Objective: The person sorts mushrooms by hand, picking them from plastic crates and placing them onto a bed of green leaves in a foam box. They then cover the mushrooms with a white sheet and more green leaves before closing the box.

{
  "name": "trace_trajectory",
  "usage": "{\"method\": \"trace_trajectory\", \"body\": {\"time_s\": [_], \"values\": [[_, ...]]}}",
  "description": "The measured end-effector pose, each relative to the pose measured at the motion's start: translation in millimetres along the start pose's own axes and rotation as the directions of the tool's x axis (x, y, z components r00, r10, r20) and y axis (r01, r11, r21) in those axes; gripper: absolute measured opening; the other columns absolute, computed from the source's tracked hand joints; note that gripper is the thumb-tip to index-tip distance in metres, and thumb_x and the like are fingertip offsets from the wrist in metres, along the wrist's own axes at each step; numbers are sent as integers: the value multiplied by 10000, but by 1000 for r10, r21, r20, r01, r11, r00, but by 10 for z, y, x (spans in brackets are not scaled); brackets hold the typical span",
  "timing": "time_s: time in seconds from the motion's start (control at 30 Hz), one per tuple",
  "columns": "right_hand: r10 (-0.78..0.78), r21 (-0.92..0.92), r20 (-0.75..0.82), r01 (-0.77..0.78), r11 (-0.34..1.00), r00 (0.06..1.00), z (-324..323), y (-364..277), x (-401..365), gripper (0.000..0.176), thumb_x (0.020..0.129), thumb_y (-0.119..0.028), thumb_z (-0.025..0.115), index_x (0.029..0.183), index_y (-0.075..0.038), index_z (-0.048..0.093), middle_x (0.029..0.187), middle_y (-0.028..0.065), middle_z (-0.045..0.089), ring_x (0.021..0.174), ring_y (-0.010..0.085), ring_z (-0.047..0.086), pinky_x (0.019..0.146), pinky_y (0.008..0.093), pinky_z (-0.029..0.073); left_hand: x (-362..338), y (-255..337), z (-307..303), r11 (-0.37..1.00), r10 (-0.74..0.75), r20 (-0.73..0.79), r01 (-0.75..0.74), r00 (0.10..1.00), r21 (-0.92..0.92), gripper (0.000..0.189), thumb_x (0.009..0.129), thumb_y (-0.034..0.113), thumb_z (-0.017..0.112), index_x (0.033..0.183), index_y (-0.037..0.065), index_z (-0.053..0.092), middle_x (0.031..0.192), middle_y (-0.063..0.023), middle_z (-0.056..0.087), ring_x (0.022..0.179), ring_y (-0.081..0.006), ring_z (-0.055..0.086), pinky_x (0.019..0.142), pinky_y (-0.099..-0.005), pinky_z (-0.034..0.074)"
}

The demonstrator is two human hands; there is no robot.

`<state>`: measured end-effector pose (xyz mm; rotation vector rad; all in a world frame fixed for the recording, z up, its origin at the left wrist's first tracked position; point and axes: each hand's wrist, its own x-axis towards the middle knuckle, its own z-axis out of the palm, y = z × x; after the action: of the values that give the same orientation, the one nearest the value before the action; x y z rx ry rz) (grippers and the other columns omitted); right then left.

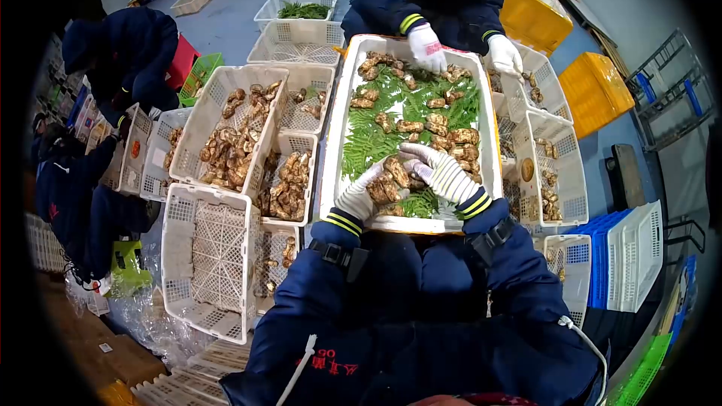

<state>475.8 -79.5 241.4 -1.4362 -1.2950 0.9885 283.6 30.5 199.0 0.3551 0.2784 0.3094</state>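
My left hand (358,197), in a striped white glove, is closed around brown-and-white mushrooms (385,186) at the near edge of a white foam box (329,173). My right hand (445,173), gloved the same way, meets it from the right. Its bent fingers and thumb grip the mushrooms' upper right side, and part of that contact is hidden. Under both hands, green fern leaves (368,143) line the box. More mushrooms (436,124) lie on the ferns in loose rows, and several are bunched beside my right hand.
Opposite me, a co-worker's gloved hands (427,49) are over the box's far end and right side. Plastic crates of mushrooms (226,154) stand at left, more crates (560,169) at right. An empty crate (218,256) sits lower left. Two people (128,53) work farther left.
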Motion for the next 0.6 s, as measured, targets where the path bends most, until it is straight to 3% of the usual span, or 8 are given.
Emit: {"method": "trace_trajectory", "body": {"time_s": [0.07,0.17,0.27,0.3,0.4,0.43,0.53,0.6], "values": [[-12,33,-29,13,999,1000,48,0,-23,476,1019,-193,500,1454,-12,427,1341,136,598,1146,205,618,983,308,471,-27,12,59,998,28,39,-30,999,50,494,957,266,629,1386,58,498,1304,-139,615,1173,-320,615,970,-585,516],[1,165,-144,23,986,990,152,-4,-40,472,1004,-169,550,1428,15,454,1312,163,610,1175,211,607,1004,312,470,-31,1,46,999,29,16,-28,999,-24,478,958,228,630,1385,62,499,1310,-144,608,1172,-325,616,967,-566,527],[115,-105,-273,-148,983,955,272,-148,-73,480,981,-159,604,1405,28,477,1299,172,616,1177,209,609,1002,309,475,18,-43,-94,999,17,-73,-21,997,-50,449,970,243,612,1366,56,513,1312,-144,604,1170,-328,616,968,-556,531],[82,-78,-294,-109,991,952,327,-38,-73,539,947,-209,671,1400,19,488,1297,182,620,1168,222,616,991,315,483,41,-61,-152,998,21,-85,-25,996,-56,443,972,246,608,1360,54,518,1309,-145,606,1165,-327,619,968,-550,533],[-57,-515,-230,-72,854,972,408,90,-52,708,898,-426,689,1405,18,472,1293,267,594,1199,393,581,1037,405,450,61,-65,-151,997,-4,-132,-6,991,-75,423,977,256,600,1338,45,532,1292,-156,613,1140,-318,634,959,-510,551],[-13,-509,-227,-107,854,974,453,127,-28,742,897,-502,654,1407,4,469,1297,281,581,1201,431,561,1051,432,432,56,-57,-159,998,-10,-124,1,992,-70,423,977,257,601,1336,43,534,1290,-159,614,1138,-318,636,959,-506,552],[16,-576,-256,-165,801,967,505,201,51,696,901,-456,684,1408,-24,480,1247,273,614,1157,384,610,996,401,469,121,-79,-316,995,-16,-75,8,997,-101,440,978,259,600,1350,39,520,1289,-164,614,1142,-315,637,959,-512,552],[11,-597,-267,-174,783,964,523,214,59,662,923,-493,626,1396,-48,498,1186,271,634,1117,411,605,963,427,476,147,-94,-361,994,-10,-93,0,996,-108,450,977,260,600,1358,38,511,1290,-164,614,1144,-313,638,955,-514,554]]}}
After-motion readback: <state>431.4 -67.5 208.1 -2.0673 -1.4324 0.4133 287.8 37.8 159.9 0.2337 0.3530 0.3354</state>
